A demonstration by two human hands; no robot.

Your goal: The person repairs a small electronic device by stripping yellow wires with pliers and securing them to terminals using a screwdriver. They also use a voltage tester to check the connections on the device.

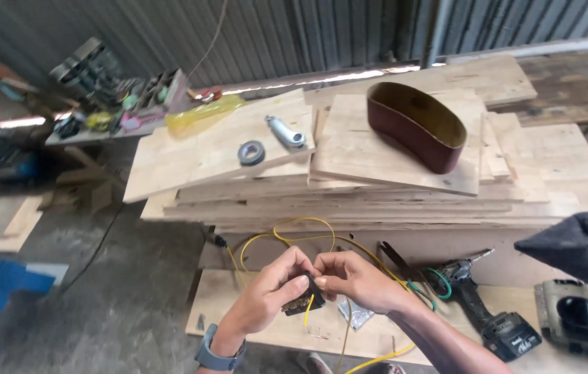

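pale raw wood boards — matt; sanding belt rough, wire glossy yellow plastic.

From where I watch, I can make out three such things, all placed against the stack of wooden boards. A small crumpled clear-silvery plastic packet lies on the table below the stack's front edge, and a yellowish translucent plastic bag lies long and flat at the stack's far left corner. A pale label sits on the dark battery of the cordless drill, below and right of the stack.
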